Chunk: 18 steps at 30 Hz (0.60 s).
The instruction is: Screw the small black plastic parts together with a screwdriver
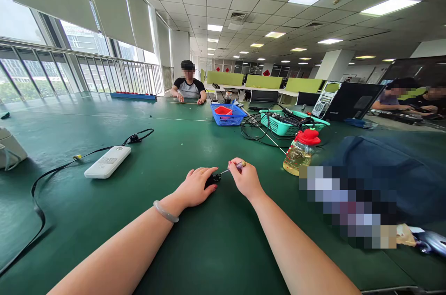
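Observation:
On the green tabletop (195, 248), my left hand (195, 186) is closed around a small black part (215, 178) and holds it against the surface. Most of that part is hidden under the fingers, and its kind cannot be made out. My right hand (245, 177) pinches a small screwdriver (240, 165) with a pale purple handle. Its thin shaft points left, with the tip at or very near the right end of the black part.
A white power bank (108, 162) and a black cable (38, 183) lie on the left. Ahead are a blue basket (228, 119), a teal basket (280, 126) with cables, and a red-lidded bottle (300, 153). Dark blue fabric (393, 174) covers the right. A person (188, 85) sits opposite.

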Motion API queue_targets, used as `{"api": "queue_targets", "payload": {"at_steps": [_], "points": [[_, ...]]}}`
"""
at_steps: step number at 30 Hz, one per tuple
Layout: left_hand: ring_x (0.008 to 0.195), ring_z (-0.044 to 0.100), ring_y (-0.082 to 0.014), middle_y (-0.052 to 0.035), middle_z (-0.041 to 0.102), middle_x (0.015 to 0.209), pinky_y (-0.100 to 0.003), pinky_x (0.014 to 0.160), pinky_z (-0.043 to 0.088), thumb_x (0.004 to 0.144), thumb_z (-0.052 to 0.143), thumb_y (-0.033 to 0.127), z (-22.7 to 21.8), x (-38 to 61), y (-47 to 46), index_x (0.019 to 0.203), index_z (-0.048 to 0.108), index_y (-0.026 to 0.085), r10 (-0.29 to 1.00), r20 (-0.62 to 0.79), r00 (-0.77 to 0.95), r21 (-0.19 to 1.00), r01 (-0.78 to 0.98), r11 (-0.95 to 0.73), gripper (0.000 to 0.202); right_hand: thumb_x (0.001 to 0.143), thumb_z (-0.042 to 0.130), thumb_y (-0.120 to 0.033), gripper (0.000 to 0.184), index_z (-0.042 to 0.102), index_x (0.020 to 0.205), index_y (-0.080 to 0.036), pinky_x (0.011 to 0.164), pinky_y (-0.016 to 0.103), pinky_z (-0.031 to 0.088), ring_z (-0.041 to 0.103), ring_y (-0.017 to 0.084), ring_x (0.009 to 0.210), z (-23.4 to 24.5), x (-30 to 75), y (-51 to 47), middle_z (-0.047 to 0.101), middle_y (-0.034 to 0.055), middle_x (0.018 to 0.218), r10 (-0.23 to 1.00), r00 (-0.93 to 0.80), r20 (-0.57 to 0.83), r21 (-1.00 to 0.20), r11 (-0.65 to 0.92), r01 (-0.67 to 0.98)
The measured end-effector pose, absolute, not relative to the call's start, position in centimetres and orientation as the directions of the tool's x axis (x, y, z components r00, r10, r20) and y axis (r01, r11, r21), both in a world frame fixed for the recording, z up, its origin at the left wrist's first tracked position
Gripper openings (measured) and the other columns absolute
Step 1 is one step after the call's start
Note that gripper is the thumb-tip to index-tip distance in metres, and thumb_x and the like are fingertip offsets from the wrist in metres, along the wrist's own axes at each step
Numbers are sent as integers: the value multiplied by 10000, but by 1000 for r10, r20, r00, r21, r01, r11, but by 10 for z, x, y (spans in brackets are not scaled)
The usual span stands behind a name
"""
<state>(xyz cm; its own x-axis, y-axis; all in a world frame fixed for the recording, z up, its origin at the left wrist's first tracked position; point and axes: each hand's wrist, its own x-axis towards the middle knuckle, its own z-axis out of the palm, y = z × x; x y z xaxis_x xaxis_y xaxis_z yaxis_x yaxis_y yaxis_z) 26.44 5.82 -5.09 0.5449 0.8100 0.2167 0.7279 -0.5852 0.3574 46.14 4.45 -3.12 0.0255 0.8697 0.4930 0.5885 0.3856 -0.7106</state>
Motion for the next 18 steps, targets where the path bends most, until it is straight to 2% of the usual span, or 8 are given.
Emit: {"api": "queue_targets", "payload": {"at_steps": [3, 8, 18], "points": [[1301, 447, -267, -61, 537, 1392, -501, 1111, 311, 888, 518, 418, -50, 265, 59, 1361, 459, 291, 789, 224, 572, 341, 712, -613, 493, 899, 412, -472, 355, 550, 677, -232, 513, 252, 336, 468, 152, 516, -30, 462, 44, 517, -20, 541, 864, 45, 501, -731, 395, 557], [1185, 522, -254, -52, 627, 1249, -456, 1058, 381, 891, 526, 391, -49, 265, 61, 1215, 582, 283, 781, 235, 578, 340, 704, -624, 347, 885, 404, -500, 382, 563, 675, -224, 513, 261, 358, 485, 158, 507, -29, 465, 46, 532, -6, 540, 859, 90, 503, -762, 392, 516], [1159, 503, -264, -50, 649, 1177, -488, 1014, 386, 914, 500, 338, -48, 283, 50, 1131, 625, 286, 816, 249, 521, 296, 762, -576, 256, 887, 412, -496, 379, 560, 669, -224, 510, 257, 350, 465, 147, 484, -28, 464, 44, 506, -22, 524, 841, 104, 531, -759, 418, 499]]}}
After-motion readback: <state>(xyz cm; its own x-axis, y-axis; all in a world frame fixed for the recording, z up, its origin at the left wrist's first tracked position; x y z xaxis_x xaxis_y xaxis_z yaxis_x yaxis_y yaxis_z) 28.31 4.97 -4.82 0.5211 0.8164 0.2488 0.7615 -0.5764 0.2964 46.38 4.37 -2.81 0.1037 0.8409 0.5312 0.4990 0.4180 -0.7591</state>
